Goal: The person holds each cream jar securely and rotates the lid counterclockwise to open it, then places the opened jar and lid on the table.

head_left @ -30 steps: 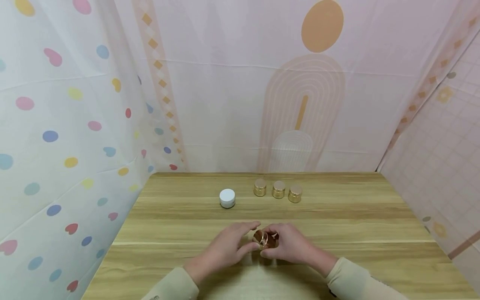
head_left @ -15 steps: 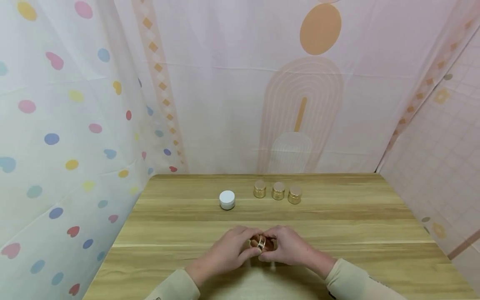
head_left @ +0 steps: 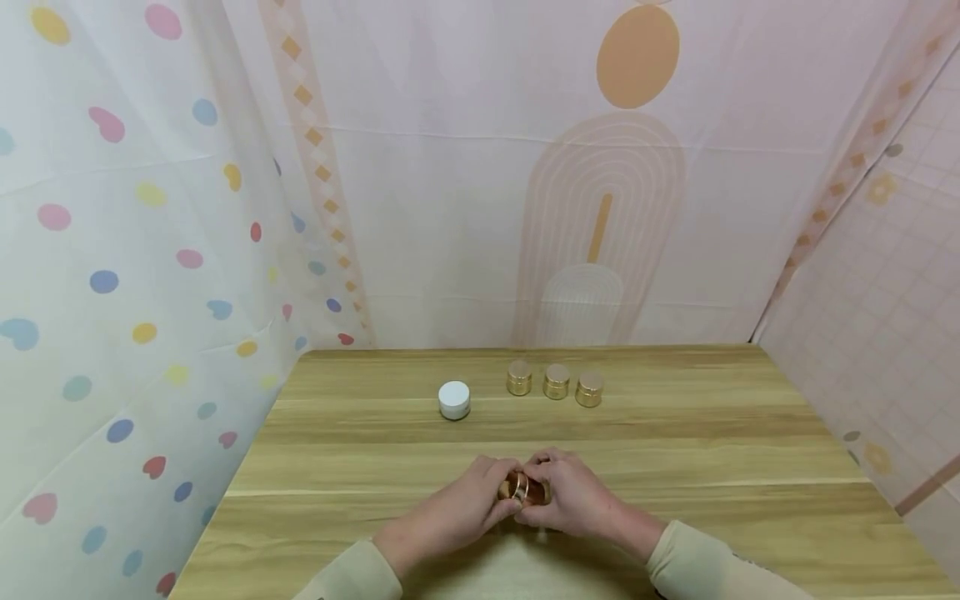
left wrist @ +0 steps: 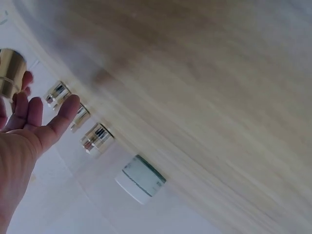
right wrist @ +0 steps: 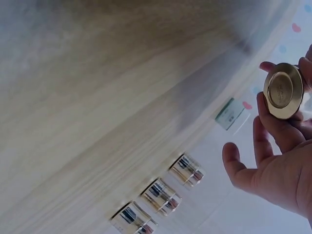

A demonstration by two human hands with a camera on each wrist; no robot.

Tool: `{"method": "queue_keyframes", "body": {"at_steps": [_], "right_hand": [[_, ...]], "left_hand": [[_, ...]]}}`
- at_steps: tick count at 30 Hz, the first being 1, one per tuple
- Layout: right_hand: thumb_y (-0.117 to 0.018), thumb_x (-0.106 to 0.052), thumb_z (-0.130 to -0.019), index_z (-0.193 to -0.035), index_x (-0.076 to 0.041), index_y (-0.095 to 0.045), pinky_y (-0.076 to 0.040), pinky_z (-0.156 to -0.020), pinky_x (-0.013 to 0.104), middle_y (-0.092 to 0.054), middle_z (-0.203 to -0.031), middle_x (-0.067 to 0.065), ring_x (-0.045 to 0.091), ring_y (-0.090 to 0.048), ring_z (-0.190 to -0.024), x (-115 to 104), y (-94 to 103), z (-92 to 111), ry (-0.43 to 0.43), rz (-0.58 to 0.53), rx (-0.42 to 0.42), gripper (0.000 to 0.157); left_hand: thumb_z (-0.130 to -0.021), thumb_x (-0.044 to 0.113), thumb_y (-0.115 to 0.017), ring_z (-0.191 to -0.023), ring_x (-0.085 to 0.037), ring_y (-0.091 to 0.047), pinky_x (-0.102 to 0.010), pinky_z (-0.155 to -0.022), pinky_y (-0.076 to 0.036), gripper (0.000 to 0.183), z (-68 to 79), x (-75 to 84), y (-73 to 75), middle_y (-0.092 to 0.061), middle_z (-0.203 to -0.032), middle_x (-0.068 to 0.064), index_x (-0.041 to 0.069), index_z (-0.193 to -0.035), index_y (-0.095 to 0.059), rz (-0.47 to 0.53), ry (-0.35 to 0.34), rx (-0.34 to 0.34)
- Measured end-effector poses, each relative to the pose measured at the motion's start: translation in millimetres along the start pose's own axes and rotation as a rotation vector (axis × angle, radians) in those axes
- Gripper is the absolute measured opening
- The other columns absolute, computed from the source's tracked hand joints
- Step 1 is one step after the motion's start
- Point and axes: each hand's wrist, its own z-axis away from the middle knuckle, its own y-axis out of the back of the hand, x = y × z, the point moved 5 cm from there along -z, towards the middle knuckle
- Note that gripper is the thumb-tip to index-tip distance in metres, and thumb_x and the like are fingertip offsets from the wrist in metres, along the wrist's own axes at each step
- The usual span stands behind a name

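A small shiny gold jar (head_left: pixel 525 489) lies sideways between both hands, over the front middle of the table. My left hand (head_left: pixel 468 504) grips its left end, thumb below and fingers above. On the right end, my right hand (head_left: pixel 573 496) holds it between thumb and fingers. The left wrist view shows the jar's gold side (left wrist: pixel 11 73) beyond the left hand (left wrist: pixel 24 131). From the right wrist, the jar's round flat base (right wrist: pixel 282 91) faces the camera, with the right hand's fingers (right wrist: pixel 280 131) around its edge.
Three gold jars (head_left: pixel 557 382) stand in a row toward the back of the wooden table (head_left: pixel 360 467). To their left stands a white-lidded jar (head_left: pixel 454 401). Patterned curtains (head_left: pixel 435 208) hang behind and beside the table.
My left hand, with fingers spread by the jar a second ago, has closed round its left end. The right hand keeps its hold. The standing jars have not moved.
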Motion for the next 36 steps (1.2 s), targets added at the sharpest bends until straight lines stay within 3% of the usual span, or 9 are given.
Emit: {"method": "queue_keyframes", "body": {"at_steps": [2,8,10,14,18,21,25,32,36], "right_hand": [[-0.088,-0.03,-0.087,-0.118,-0.016,-0.082,-0.056,-0.101,0.05,-0.076,-0.112,-0.002,0.011,-0.066,-0.107,-1.3,0.3,0.7,0.006,0.025,0.015,0.035],[-0.087,-0.031,-0.088,-0.109,-0.019,-0.082,-0.055,-0.103,0.054,-0.076,-0.104,-0.007,0.009,-0.066,-0.105,-4.5,-2.9,0.5,0.052,0.092,0.057,0.025],[-0.088,-0.033,-0.087,-0.111,-0.017,-0.083,-0.055,-0.103,0.054,-0.077,-0.104,-0.006,0.011,-0.067,-0.106,-3.4,-3.6,0.1,0.05,0.112,0.062,0.029],[-0.093,-0.031,-0.082,-0.117,-0.013,-0.082,-0.059,-0.099,0.048,-0.079,-0.106,-0.002,0.018,-0.069,-0.106,3.2,-0.5,0.1,-0.002,0.114,0.067,0.041],[-0.098,-0.028,-0.072,-0.115,-0.013,-0.08,-0.061,-0.088,0.037,-0.078,-0.103,-0.001,0.019,-0.069,-0.1,8.6,5.8,-1.2,-0.054,0.08,0.09,0.049],[-0.1,-0.03,-0.07,-0.115,-0.014,-0.08,-0.06,-0.089,0.04,-0.076,-0.101,-0.001,0.019,-0.068,-0.099,10.3,9.3,-1.7,-0.074,0.09,0.098,0.052],[-0.1,-0.034,-0.069,-0.116,-0.017,-0.081,-0.058,-0.099,0.051,-0.077,-0.104,-0.001,0.023,-0.069,-0.106,10.5,10.1,-2.0,-0.086,0.116,0.09,0.054],[-0.1,-0.032,-0.069,-0.117,-0.016,-0.08,-0.051,-0.109,0.063,-0.079,-0.113,0.006,0.034,-0.067,-0.119,8.8,7.6,-0.9,-0.114,0.091,0.066,0.054],[-0.1,-0.031,-0.068,-0.117,-0.018,-0.081,-0.05,-0.107,0.062,-0.079,-0.112,0.004,0.03,-0.065,-0.118,8.0,5.7,-0.2,-0.127,0.08,0.053,0.054]], "left_hand": [[-0.112,0.031,-0.054,-0.115,-0.016,-0.055,-0.034,-0.099,-0.057,0.041,0.2,0.2,-1.9,-0.059,-0.129,-0.009,0.008,-0.145,-0.047,-0.009,0.002,-0.007],[-0.112,0.031,-0.054,-0.11,-0.015,-0.055,-0.033,-0.093,-0.057,0.038,2.3,0.4,-3.4,-0.058,-0.121,-0.008,0.004,-0.138,-0.048,0.009,0.032,0.003],[-0.112,0.035,-0.053,-0.111,-0.016,-0.056,-0.033,-0.093,-0.057,0.04,2.1,-0.2,-3.7,-0.059,-0.121,-0.007,0.006,-0.139,-0.049,0.011,0.05,-0.004],[-0.108,0.049,-0.051,-0.13,-0.027,-0.059,-0.046,-0.11,-0.054,0.063,0.2,-1.4,-1.8,-0.06,-0.141,-0.015,0.005,-0.153,-0.044,0.004,0.077,-0.014],[-0.101,0.049,-0.067,-0.145,-0.033,-0.054,-0.054,-0.12,-0.047,0.075,0.6,-2.5,8.7,-0.056,-0.156,-0.014,0.008,-0.16,-0.045,-0.028,0.059,0.073],[-0.095,0.036,-0.078,-0.143,-0.031,-0.057,-0.055,-0.119,-0.048,0.065,2.0,-1.3,15.9,-0.062,-0.151,-0.007,0.013,-0.152,-0.057,-0.087,-0.012,0.151],[-0.095,0.025,-0.08,-0.139,-0.031,-0.061,-0.055,-0.117,-0.049,0.052,2.9,0.3,18.3,-0.069,-0.143,-0.003,0.018,-0.145,-0.065,-0.134,-0.059,0.184],[-0.095,0.024,-0.08,-0.133,-0.025,-0.065,-0.049,-0.115,-0.052,0.048,3.3,-0.3,15.9,-0.072,-0.136,0.0,0.02,-0.141,-0.067,-0.143,-0.048,0.201],[-0.096,0.026,-0.079,-0.132,-0.021,-0.064,-0.048,-0.115,-0.051,0.046,3.9,-1.1,14.5,-0.071,-0.136,0.002,0.021,-0.14,-0.067,-0.114,-0.016,0.178]]}}
